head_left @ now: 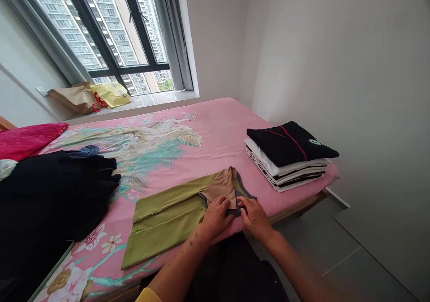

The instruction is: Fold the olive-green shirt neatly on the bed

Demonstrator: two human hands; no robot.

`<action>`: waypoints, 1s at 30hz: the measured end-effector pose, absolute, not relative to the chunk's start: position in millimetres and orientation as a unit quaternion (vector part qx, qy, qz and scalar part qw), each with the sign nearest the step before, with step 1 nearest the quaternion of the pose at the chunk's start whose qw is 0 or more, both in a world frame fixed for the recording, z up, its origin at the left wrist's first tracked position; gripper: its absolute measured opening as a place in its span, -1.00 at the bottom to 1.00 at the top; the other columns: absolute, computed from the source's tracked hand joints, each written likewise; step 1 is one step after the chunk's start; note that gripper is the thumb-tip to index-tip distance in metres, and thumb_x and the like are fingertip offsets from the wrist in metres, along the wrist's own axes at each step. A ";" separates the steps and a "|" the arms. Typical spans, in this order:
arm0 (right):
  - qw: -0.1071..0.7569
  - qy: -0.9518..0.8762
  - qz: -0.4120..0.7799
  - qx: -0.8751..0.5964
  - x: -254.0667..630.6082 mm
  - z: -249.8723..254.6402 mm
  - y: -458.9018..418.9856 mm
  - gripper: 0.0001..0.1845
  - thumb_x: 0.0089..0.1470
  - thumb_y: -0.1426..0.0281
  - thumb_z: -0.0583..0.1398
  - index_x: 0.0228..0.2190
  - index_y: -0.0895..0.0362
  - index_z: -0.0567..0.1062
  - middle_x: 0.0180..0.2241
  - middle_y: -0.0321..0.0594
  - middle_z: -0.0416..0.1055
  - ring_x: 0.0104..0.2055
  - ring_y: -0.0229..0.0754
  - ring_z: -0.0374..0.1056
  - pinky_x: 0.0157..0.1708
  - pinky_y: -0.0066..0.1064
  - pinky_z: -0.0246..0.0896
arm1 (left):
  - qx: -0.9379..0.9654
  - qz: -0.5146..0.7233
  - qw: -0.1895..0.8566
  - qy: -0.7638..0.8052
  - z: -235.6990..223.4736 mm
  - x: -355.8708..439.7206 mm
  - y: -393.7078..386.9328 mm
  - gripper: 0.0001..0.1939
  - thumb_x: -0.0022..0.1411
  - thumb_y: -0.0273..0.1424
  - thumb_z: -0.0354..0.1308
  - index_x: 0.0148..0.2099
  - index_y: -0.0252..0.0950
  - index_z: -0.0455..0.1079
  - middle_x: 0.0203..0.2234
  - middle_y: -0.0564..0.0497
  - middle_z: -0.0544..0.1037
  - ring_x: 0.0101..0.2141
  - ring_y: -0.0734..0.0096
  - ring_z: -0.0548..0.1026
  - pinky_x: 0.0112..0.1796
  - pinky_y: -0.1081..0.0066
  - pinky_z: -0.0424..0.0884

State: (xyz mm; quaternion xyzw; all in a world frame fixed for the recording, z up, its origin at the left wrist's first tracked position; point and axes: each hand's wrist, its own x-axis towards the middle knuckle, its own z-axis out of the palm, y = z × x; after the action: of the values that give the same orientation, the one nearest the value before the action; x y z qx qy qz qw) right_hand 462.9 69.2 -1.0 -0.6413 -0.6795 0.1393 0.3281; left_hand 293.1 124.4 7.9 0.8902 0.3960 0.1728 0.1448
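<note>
1. On the near edge of the bed [221,118], toward its right-hand end, lies an olive-green garment [168,223], spread fairly flat, with a tan section [220,183] turned up and grey trim [240,185] at its right end.
2. At the bed's near edge, the left hand [217,217] rests on the tan section, fingers bent and close together; whether they pinch any cloth, I cannot tell.
3. Just beside it, along the same bed edge, the right hand [254,217] touches the grey trim, thumb and fingers curled nearly together; the fingertips are too small to show whether fabric is caught between them.
4. On the bed's right end sits a stack of folded clothes [285,176], topped by a black garment [292,143] with red lines and a pale round patch.
5. Across the bed's left side spreads a heap of dark clothing [53,194].
6. Beyond the bed's far edge, a brown paper bag [74,98] and a yellow bag [112,94] lie below the window [117,28].
</note>
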 end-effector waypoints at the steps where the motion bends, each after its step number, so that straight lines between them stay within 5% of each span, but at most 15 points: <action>1: 0.305 -0.679 0.144 -0.652 462.2 0.8 72.1 -0.56 0.02 0.52 0.01 -0.02 0.10 0.32 -0.24 -0.17 0.44 -0.16 -0.12 0.31 -0.11 -0.29 0.17 | 0.882 0.169 0.148 0.414 5.7 295.8 124.2 -0.55 0.04 -0.33 0.18 0.02 -0.27 0.32 0.03 -0.17 0.37 0.03 0.13 0.33 0.05 0.15 0.27; 5: 0.288 -0.644 0.216 -0.675 455.6 4.5 89.8 -0.55 0.00 0.43 0.06 -0.02 0.06 0.29 -0.32 -0.22 0.46 -0.23 -0.13 0.37 -0.22 -0.36 0.23 | 0.865 0.166 0.153 0.447 0.8 303.5 123.4 -0.53 0.06 -0.27 0.15 0.04 -0.27 0.32 0.02 -0.18 0.37 0.04 0.11 0.31 0.05 0.13 0.23; 10: 0.412 -0.569 0.319 -0.637 442.6 1.8 111.5 -0.71 -0.01 0.36 0.07 -0.18 0.09 0.36 -0.46 -0.31 0.43 -0.37 -0.20 0.39 -0.31 -0.39 0.29 | 0.830 0.219 0.171 0.483 -0.8 313.8 121.6 -0.50 0.05 -0.29 0.14 0.08 -0.25 0.31 -0.01 -0.16 0.40 0.02 0.11 0.32 0.02 0.12 0.20; 14: 0.490 -0.561 0.318 -0.587 438.9 6.9 109.7 -0.75 0.09 0.28 0.01 -0.23 0.12 0.35 -0.42 -0.27 0.44 -0.36 -0.22 0.38 -0.30 -0.39 0.30 | 0.760 0.310 0.261 0.508 12.8 314.1 133.3 -0.74 0.17 -0.33 -0.02 -0.19 -0.26 0.45 -0.27 -0.07 0.52 -0.20 0.28 0.43 -0.12 0.26 0.30; 18: 0.417 -0.675 0.248 -0.557 438.8 11.1 100.4 -0.75 0.14 0.32 -0.02 -0.25 0.11 0.41 -0.27 -0.19 0.45 -0.18 -0.17 0.36 -0.13 -0.33 0.24 | 0.725 0.330 0.294 0.529 42.4 299.7 162.4 -0.63 0.25 -0.25 -0.15 -0.32 -0.33 0.42 -0.50 0.01 0.49 -0.43 0.40 0.42 -0.35 0.39 0.33; 22: 0.315 -0.788 0.194 -0.492 430.0 12.3 113.4 -0.61 0.16 0.33 -0.02 -0.02 0.15 0.36 0.03 -0.11 0.33 0.16 -0.07 0.12 0.17 -0.14 -0.07 | 0.727 0.307 0.334 0.515 80.2 283.1 188.2 -0.64 0.21 -0.21 -0.10 -0.31 -0.33 0.43 -0.56 0.06 0.48 -0.50 0.45 0.40 -0.47 0.47 0.30; 30: 0.212 -0.847 0.109 -0.475 441.7 11.8 177.8 -0.43 0.17 0.20 -0.02 0.15 0.18 0.18 0.14 -0.05 0.19 0.24 -0.02 -0.05 0.22 -0.03 -0.31 | 0.840 0.179 0.217 0.464 147.2 279.4 190.7 -0.69 0.18 -0.30 -0.05 -0.21 -0.23 0.51 -0.28 0.00 0.56 -0.21 0.31 0.44 -0.16 0.37 0.32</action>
State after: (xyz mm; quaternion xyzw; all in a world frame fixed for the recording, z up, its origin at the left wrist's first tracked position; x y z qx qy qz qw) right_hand 441.7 177.8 11.8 -0.4749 -0.8471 0.1091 0.2122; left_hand 279.4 190.7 147.2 0.8398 0.4644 0.1785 0.2171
